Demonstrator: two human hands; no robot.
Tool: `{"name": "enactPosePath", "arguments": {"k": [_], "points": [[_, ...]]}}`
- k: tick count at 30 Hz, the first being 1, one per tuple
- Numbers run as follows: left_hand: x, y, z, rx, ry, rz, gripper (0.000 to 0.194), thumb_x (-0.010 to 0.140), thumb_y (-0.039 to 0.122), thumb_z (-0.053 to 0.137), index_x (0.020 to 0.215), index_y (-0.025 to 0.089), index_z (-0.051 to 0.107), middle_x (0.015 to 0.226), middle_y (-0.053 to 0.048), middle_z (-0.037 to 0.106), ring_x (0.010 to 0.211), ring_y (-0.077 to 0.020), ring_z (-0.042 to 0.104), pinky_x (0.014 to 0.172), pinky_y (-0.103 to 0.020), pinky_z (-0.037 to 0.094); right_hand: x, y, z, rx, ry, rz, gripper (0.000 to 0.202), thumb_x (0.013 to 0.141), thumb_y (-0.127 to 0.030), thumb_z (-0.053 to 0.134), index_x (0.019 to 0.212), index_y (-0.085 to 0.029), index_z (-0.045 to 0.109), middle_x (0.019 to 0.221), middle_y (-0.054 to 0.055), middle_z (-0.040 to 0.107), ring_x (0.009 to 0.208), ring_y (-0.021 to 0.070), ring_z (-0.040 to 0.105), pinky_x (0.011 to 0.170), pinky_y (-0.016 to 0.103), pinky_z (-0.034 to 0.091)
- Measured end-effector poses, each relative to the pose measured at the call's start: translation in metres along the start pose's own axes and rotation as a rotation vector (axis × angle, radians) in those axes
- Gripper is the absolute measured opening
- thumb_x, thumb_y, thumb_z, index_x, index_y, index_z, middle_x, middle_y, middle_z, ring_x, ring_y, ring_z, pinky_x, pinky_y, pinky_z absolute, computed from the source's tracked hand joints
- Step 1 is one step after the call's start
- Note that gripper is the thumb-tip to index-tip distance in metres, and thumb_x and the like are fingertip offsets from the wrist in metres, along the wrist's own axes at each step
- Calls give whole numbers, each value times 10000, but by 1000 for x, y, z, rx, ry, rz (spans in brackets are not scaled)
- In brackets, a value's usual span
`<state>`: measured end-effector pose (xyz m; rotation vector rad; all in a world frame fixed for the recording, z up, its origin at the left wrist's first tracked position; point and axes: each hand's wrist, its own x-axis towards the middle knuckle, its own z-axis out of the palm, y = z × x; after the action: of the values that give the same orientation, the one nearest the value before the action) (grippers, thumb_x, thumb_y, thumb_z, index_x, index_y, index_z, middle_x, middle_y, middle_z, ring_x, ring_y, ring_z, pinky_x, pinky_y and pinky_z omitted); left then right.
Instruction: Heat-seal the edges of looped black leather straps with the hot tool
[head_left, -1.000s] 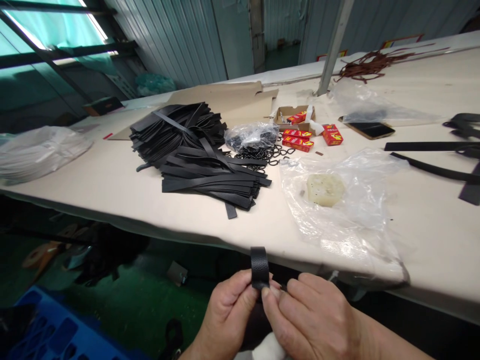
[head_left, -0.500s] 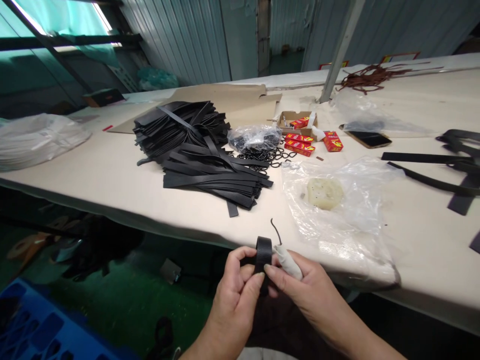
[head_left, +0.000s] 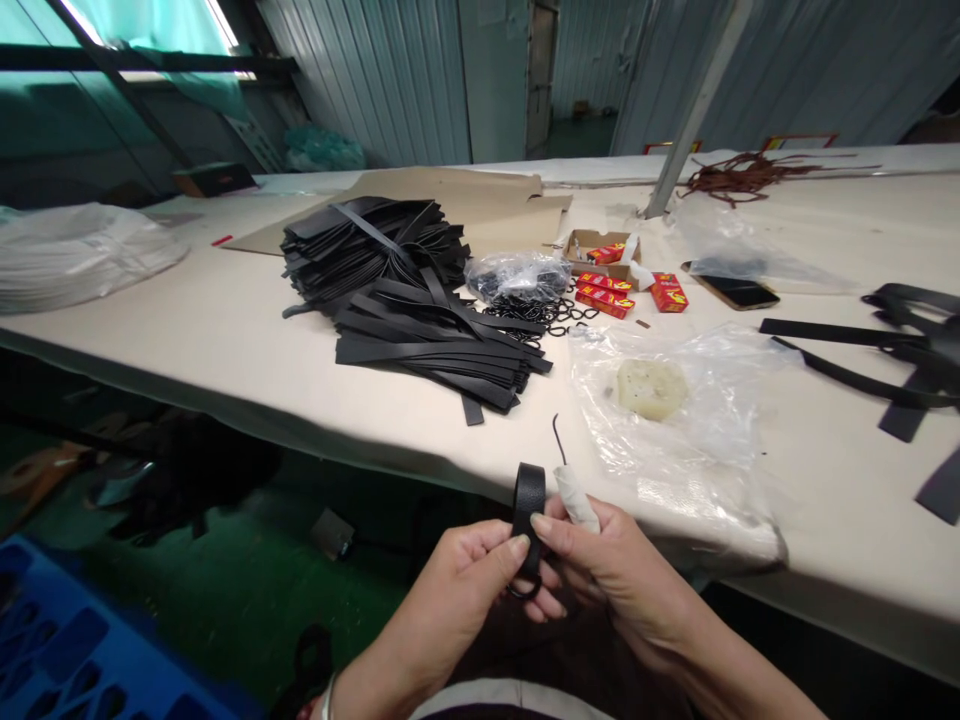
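A black leather strap [head_left: 530,488], bent into a loop, is held between both hands just off the table's front edge. My left hand [head_left: 472,575] pinches its left side between thumb and fingers. My right hand [head_left: 600,550] presses the strap with the thumb and also keeps hold of a hooked awl [head_left: 576,498], its pale wrapped handle in the palm and the thin hooked tip pointing up. Below the fingers a dark ring [head_left: 525,590] shows at the strap's lower end. Parts of the strap are hidden by my fingers.
Stacked black straps [head_left: 435,340] lie on the table beside black metal rings [head_left: 551,310]. A yellowish wax block [head_left: 651,388] rests on clear plastic [head_left: 705,460]. Red boxes [head_left: 669,292], a phone [head_left: 739,290] and loose straps [head_left: 847,335] lie farther right. A post [head_left: 697,110] rises behind.
My left fingers have shifted lower on the strap, and the dark ring at its lower end has come into sight. The awl stays in my right hand. The view has shifted slightly.
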<state>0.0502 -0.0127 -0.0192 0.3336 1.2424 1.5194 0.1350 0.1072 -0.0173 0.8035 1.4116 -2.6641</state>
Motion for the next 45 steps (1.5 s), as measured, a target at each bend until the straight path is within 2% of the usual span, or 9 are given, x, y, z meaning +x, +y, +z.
{"name": "enactPosePath", "arguments": {"k": [3,6,10,15,22,29,34,40,45], "points": [[-2,-2,0,19,13,20,253,848,293,537,742,80,624,650,-76,646,591,-139,593,614,-248,465,0,1,0,-10,-40,-5,369,738,-452,669,671,-153,465,393,-112,325,313,17,271,363,137,227],[-4,-3,0,48,-1,38,274,855,301,520,746,78,635,607,-71,641,580,-141,593,613,-245,466,0,5,-2,-34,-49,-8,381,743,-472,659,668,-150,469,390,-120,286,312,12,225,354,137,176],[-6,-2,-1,62,1,62,263,851,302,524,777,80,643,623,-72,649,586,-146,603,614,-245,472,0,7,-1,-12,-77,-8,385,740,-483,659,665,-160,463,381,-117,291,328,39,308,408,168,310],[-9,-4,0,42,20,58,237,838,295,551,760,82,625,676,-78,657,610,-145,611,628,-247,482,-2,7,2,14,-108,-16,392,724,-471,680,675,-161,447,464,-65,451,386,72,447,457,210,412],[-9,-4,0,-38,7,29,233,827,302,576,869,83,645,722,-68,646,659,-142,584,663,-252,455,0,11,1,-75,-72,-78,390,728,-483,679,717,-155,467,527,-22,520,500,111,506,495,210,379],[-7,-2,-4,270,79,154,302,836,383,550,815,117,690,721,-45,640,718,-172,555,675,-263,426,2,9,-1,-159,20,-136,347,701,-431,711,680,-140,523,571,-20,535,546,106,494,525,205,384],[-5,-1,-6,257,144,163,382,747,489,614,810,121,695,654,-44,643,672,-198,585,644,-281,459,5,17,2,-115,4,-144,367,743,-486,651,723,-172,462,512,-53,486,462,116,509,499,251,451],[-1,0,-7,234,159,182,364,756,480,605,815,130,688,631,-42,641,637,-194,593,623,-279,472,1,17,1,-492,167,-410,164,855,-355,537,855,-196,496,517,-58,530,428,129,564,465,225,475],[3,-2,-2,186,74,185,245,835,362,553,862,143,660,629,-11,626,597,-141,561,618,-237,449,1,19,-12,-946,143,-945,147,850,-128,458,963,-172,542,695,11,618,542,119,592,517,205,463]]}}
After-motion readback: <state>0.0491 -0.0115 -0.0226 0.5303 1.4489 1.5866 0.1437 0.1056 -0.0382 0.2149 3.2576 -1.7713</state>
